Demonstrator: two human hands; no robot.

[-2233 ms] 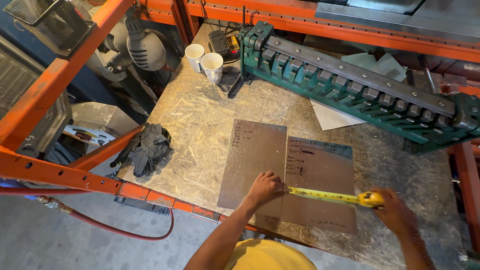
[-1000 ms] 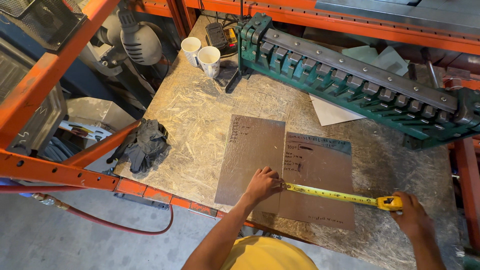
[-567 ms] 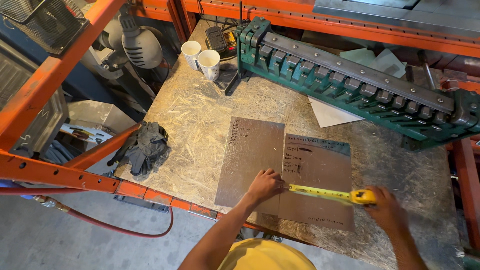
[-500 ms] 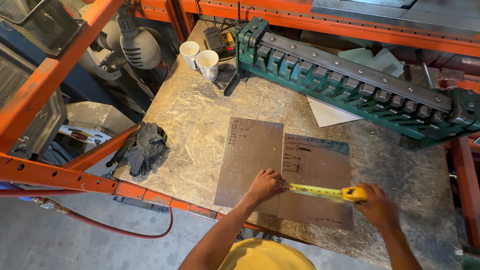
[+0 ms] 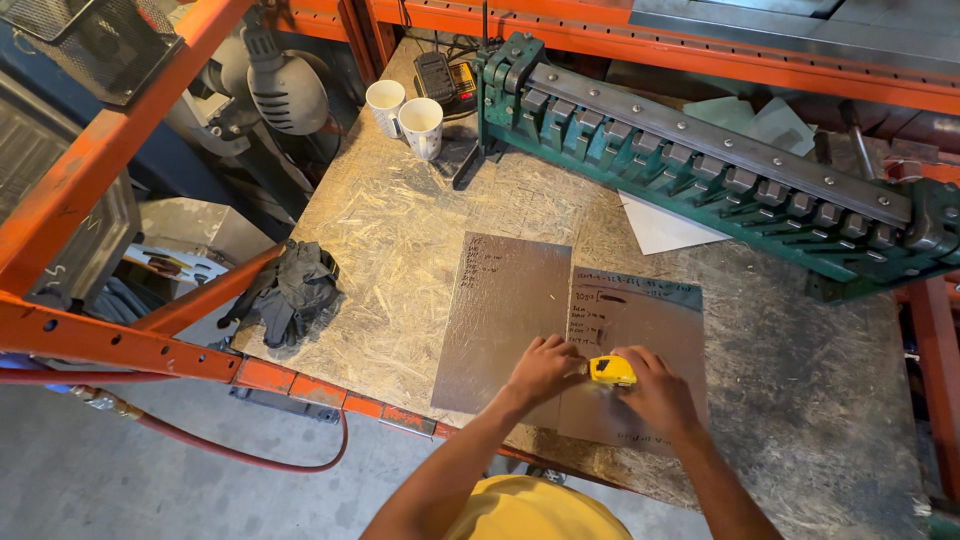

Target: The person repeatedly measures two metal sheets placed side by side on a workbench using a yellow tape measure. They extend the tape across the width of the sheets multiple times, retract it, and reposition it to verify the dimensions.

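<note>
Two flat metal sheets lie side by side on the chipboard bench point(image 5: 400, 240): a plain one point(image 5: 500, 310) on the left and a scribbled-on one point(image 5: 645, 320) on the right. My left hand point(image 5: 542, 368) rests on the seam between them near the front edge. My right hand point(image 5: 655, 390) grips a yellow tape measure point(image 5: 611, 370) right beside my left fingers, the tape reeled in so that no blade shows.
A long green bending brake point(image 5: 720, 175) spans the back of the bench. Two white cups point(image 5: 405, 108) and a battery charger point(image 5: 445, 80) stand at the back left. Dark gloves point(image 5: 290, 290) lie on the left edge. Orange rack beams point(image 5: 120, 340) frame the bench; a red hose point(image 5: 230, 450) lies below.
The tape measure's blade has retracted and my right hand has come left with the case, up to my left hand. My left hand has stayed on the sheets.
</note>
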